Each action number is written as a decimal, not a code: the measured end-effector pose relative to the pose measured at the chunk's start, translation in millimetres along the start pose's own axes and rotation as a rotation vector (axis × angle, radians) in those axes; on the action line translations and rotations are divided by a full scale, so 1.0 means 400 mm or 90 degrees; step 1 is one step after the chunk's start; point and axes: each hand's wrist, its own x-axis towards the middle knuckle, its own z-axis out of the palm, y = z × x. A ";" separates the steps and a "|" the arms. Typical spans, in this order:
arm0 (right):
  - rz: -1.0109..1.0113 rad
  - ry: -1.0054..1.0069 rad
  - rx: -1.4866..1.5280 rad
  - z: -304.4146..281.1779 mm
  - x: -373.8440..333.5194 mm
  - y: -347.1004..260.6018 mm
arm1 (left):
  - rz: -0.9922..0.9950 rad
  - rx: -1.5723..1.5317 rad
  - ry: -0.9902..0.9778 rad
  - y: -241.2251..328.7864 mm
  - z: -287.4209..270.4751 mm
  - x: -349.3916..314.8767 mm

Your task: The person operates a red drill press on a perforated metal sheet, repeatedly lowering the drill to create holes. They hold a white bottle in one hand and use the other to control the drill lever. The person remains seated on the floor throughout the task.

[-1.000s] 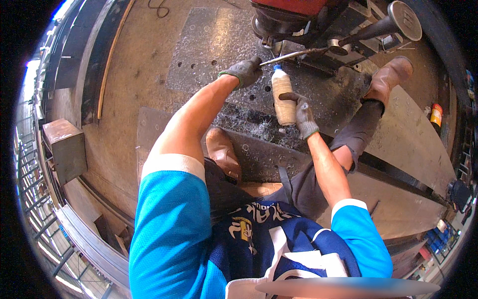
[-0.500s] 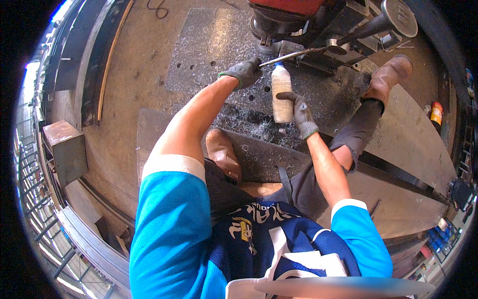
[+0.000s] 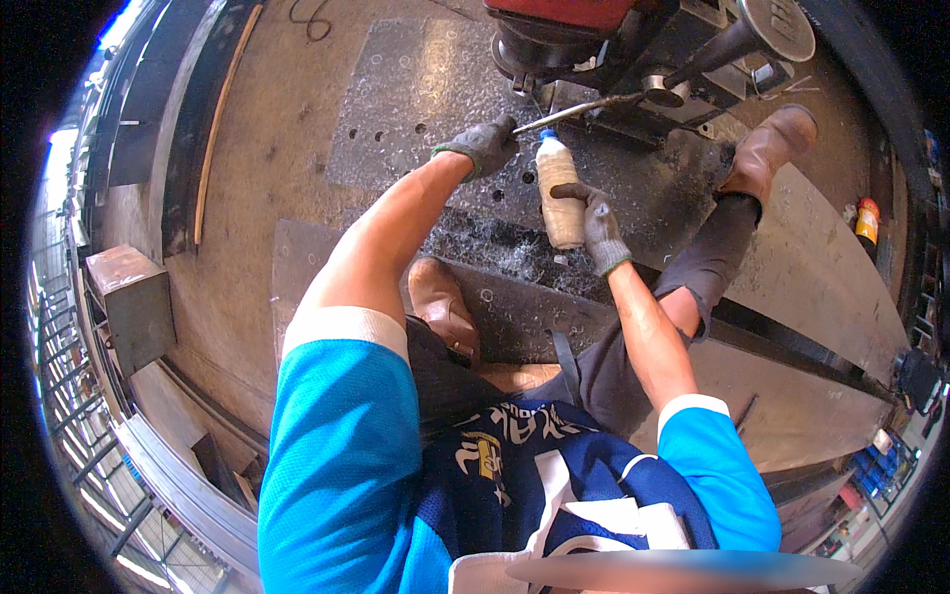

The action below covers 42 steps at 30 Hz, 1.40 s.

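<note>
My left hand (image 3: 481, 147), in a grey glove, is closed round the end of a metal lever rod (image 3: 572, 112). That rod runs to the hub of a red and black drill machine (image 3: 559, 35) at the far side. In my gloved right hand (image 3: 601, 226) is a plastic bottle (image 3: 561, 195) with a blue cap, holding a cloudy, pale liquid. The bottle's capped end points away from me, just below the rod. Beneath both hands lies a dark steel plate (image 3: 396, 89) with drilled holes and scattered metal shavings (image 3: 495, 243).
A metal box (image 3: 134, 297) stands at the left, near long steel beams (image 3: 183, 109). My boots (image 3: 442, 305) rest on and beside the plates. At the right are an orange and yellow bottle (image 3: 867, 223) and more flat steel plates (image 3: 802, 267).
The bottle has tilted slightly, its capped end shifting a little left and its base a little right. Both hands keep their hold, and the machine appears slightly shifted up and left.
</note>
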 end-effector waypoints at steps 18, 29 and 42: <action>0.025 0.000 0.058 -0.005 0.030 0.028 | -0.038 0.004 -0.001 0.010 0.022 0.014; 0.029 -0.012 0.088 0.001 0.030 0.023 | -0.044 0.015 -0.040 0.051 -0.030 -0.017; -0.033 -0.025 0.063 -0.004 0.022 0.017 | -0.022 0.013 -0.016 0.029 0.007 0.000</action>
